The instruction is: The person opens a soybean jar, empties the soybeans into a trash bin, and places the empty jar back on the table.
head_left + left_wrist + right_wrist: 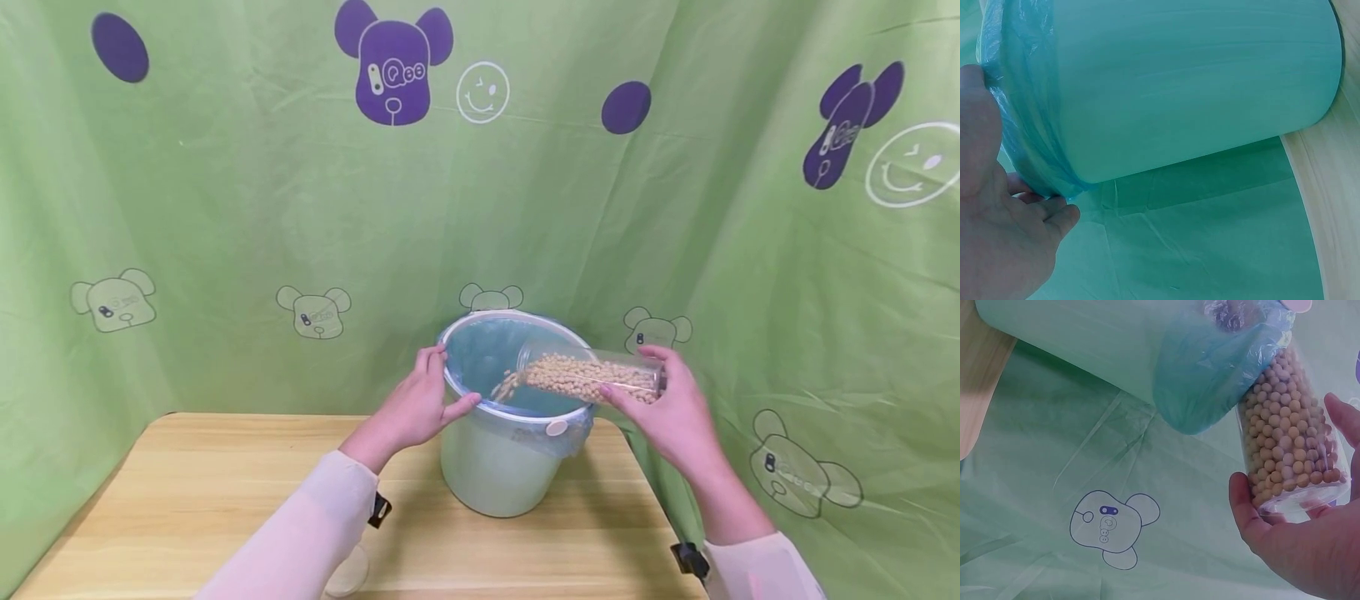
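Observation:
A pale green trash bin point(495, 475) stands upright on the table, lined with a thin blue plastic bag point(1029, 112) folded over its rim. My left hand point(416, 404) grips the bin's rim at the left, thumb along the front edge; the same hand point(1007, 212) shows at the bag's edge in the left wrist view. With my right hand point(671, 408) I hold a clear jar point(1294, 434) near its base. Tilted almost level, its mouth is over the bin, and round beige beans point(570, 377) stream out into the bag. The bin's bottom is hidden.
The bin rests on a wooden table point(225, 483). A round pale disc point(349, 572), partly covered by my left sleeve, lies near the front edge. Green printed cloth point(225, 208) hangs behind the table and along its sides.

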Tool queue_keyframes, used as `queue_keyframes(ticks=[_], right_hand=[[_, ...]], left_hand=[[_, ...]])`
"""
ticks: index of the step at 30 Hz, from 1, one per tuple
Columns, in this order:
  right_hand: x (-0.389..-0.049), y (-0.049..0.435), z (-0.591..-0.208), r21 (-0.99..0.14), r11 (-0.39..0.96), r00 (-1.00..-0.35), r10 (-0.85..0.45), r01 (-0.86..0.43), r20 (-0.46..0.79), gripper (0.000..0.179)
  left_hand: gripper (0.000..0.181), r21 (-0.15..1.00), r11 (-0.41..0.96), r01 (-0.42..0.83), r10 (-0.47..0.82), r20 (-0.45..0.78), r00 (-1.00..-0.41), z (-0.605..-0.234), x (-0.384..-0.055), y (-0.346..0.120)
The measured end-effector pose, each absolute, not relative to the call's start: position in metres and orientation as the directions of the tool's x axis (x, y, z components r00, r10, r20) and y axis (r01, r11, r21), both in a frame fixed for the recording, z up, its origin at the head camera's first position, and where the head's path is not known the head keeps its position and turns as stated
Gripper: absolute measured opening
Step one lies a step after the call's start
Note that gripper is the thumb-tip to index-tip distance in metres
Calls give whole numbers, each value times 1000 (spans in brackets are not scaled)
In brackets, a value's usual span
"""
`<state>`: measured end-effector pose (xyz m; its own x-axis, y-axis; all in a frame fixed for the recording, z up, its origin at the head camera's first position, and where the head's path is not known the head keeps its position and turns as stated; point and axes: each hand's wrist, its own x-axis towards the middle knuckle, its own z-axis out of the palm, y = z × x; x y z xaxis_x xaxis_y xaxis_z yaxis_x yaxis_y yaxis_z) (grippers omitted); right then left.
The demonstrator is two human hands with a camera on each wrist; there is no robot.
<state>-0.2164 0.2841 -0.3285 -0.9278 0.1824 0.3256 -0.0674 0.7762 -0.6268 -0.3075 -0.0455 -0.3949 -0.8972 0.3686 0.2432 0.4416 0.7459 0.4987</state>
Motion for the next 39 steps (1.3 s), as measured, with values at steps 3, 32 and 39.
queue_keyframes(ticks=[3, 32, 39], right_hand=[[-216, 283, -328, -617, 785, -925, 194, -53, 326, 103], [-219, 278, -326, -677, 735, -919, 243, -35, 311, 113], [-219, 279, -326, -675, 737, -914, 248, -36, 320, 112]], left_hand=[[106, 498, 747, 441, 368, 243, -898, -395, -307, -45], [105, 505, 740, 445, 371, 246, -895, -393, -305, -45], [106, 504, 743, 441, 367, 245, -898, -394, -306, -45]])
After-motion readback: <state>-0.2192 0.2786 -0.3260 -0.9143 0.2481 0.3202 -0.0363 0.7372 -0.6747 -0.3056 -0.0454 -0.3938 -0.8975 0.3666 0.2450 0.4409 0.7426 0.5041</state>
